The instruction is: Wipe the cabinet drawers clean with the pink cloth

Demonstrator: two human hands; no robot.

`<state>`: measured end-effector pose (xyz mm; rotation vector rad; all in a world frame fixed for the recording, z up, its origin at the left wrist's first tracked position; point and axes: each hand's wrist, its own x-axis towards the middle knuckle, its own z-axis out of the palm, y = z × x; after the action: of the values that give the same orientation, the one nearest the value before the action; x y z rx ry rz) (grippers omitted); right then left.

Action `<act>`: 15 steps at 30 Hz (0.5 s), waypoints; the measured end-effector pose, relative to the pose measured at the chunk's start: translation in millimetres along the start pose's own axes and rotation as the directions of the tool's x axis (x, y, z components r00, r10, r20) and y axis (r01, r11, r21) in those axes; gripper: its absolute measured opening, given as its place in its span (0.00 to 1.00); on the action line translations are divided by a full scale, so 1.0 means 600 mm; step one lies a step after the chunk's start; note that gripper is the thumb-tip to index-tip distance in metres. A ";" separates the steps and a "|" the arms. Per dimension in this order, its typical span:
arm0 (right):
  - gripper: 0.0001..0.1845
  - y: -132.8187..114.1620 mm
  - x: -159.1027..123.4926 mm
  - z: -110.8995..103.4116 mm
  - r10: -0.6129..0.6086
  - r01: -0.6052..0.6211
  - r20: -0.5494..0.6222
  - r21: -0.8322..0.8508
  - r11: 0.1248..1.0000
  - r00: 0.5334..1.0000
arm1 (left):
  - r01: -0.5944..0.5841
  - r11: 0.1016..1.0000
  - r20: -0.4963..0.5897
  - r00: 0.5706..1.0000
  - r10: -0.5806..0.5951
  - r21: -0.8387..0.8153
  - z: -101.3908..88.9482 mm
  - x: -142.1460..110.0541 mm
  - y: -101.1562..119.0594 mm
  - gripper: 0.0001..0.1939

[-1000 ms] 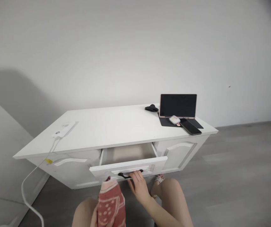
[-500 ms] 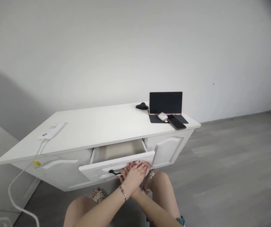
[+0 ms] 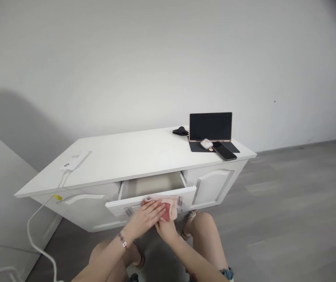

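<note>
A pink and red cloth [image 3: 172, 209] lies against the front of a partly pulled-out white drawer [image 3: 115, 207], its upper part at the drawer's top edge. My left hand [image 3: 147, 215] presses on the cloth, the fingers side by side over its left part. Just below the cloth is my right hand [image 3: 167, 231], touching its lower edge; its fingertips are hidden behind it. The black drawer handle cannot be seen behind hands and cloth. The inside of the drawer [image 3: 153, 185] shows a bare pale bottom.
On the white cabinet top [image 3: 126, 152] a tablet [image 3: 210, 126] stands at the right, with a phone [image 3: 224, 151], a small pale case [image 3: 206, 144] and a black folded item [image 3: 180, 131]. A white power strip [image 3: 75, 160] lies left, its cord [image 3: 29, 231] hanging down. My knees flank the drawer.
My crossed hands have come apart: the left has slid left along the drawer front, the right has moved right. More of the cloth shows. The view has shifted slightly left.
</note>
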<state>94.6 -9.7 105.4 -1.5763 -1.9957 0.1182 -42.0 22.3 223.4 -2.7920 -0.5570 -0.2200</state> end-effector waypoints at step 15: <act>0.09 -0.023 0.017 -0.050 -0.068 0.093 -0.108 0.256 0.962 0.992 | 0.814 0.564 -0.311 0.504 -0.806 -0.141 0.141 -0.193 0.066 0.39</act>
<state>96.3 -12.6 140.0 -1.3080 -1.8794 0.2559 -124.2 -27.3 110.1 -2.1298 -1.7277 -0.8644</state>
